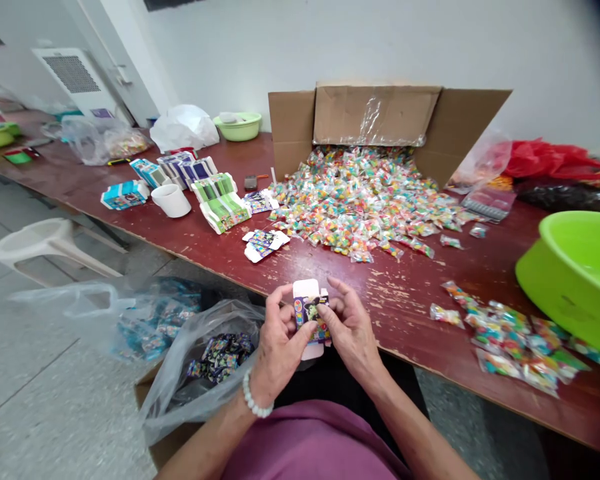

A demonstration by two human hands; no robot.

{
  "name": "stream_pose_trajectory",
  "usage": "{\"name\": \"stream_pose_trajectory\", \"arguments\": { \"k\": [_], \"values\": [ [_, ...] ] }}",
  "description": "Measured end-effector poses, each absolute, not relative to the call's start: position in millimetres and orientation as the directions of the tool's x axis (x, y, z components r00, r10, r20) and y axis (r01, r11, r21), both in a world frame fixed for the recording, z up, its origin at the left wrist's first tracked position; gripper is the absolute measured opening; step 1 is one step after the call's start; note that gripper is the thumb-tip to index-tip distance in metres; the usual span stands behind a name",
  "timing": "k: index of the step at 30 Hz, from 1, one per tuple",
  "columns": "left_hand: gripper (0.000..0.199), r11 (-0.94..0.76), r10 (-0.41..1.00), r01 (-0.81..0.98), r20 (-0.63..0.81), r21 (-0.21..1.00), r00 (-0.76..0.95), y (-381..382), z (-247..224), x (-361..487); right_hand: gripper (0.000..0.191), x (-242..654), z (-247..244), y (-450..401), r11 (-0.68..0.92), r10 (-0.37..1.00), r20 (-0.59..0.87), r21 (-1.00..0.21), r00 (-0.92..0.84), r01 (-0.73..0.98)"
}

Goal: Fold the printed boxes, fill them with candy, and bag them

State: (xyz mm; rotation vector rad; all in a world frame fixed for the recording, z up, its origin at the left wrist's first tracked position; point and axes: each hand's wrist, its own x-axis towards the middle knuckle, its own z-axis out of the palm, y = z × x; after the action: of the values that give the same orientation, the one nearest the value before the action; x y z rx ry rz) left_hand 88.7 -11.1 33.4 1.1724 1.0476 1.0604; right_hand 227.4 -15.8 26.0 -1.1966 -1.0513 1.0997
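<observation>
Between my two hands is a small printed candy box (311,313), purple with a cartoon picture, its white end flaps sticking out at top and bottom. My left hand (283,333) grips its left side, thumb on the front. My right hand (350,323) holds the right edge with the thumb pressed on the front; its index finger is raised near the top flap. Just beyond, flat purple-and-white boxes (264,244) lie on the red table (220,257). A big heap of wrapped candies (370,200) spills from an open carton (375,117).
At right stand a green basin (575,267) and a loose group of candy packets (515,340). Flattened green boxes (223,203) and a white cup (171,200) sit left. Below the table edge, a plastic-lined carton (160,393) holds filled dark packs. A white stool (45,243) stands left.
</observation>
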Motion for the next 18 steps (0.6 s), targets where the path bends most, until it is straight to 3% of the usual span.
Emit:
{"name": "stream_pose_trajectory", "arguments": {
  "k": [3, 7, 12, 18],
  "values": [
    [0.065, 0.027, 0.991, -0.041, -0.021, 0.999, 0.130, -16.5, 31.6, 89.8, 0.044, 221.6, 24.0, -17.1, 0.047, 0.979, 0.012, -0.984, 0.203, -0.171],
    [0.062, 0.034, 0.985, 0.050, -0.042, 0.998, 0.165, -15.3, 29.4, 84.5, 0.032, 219.6, 18.6, -19.0, 0.075, 0.981, 0.042, -0.982, 0.191, -0.171],
    [0.044, 0.109, 0.953, -0.070, -0.084, 0.992, 0.289, -10.2, 29.5, 76.1, 0.023, 228.6, 19.9, -17.7, 0.073, 0.982, 0.049, -0.989, 0.185, -0.127],
    [0.029, 0.142, 0.904, -0.032, -0.117, 0.989, 0.411, -7.5, 30.6, 69.9, 0.030, 245.2, 31.2, -9.5, -0.088, 0.992, -0.109, -0.962, 0.067, -0.257]
  ]
}}
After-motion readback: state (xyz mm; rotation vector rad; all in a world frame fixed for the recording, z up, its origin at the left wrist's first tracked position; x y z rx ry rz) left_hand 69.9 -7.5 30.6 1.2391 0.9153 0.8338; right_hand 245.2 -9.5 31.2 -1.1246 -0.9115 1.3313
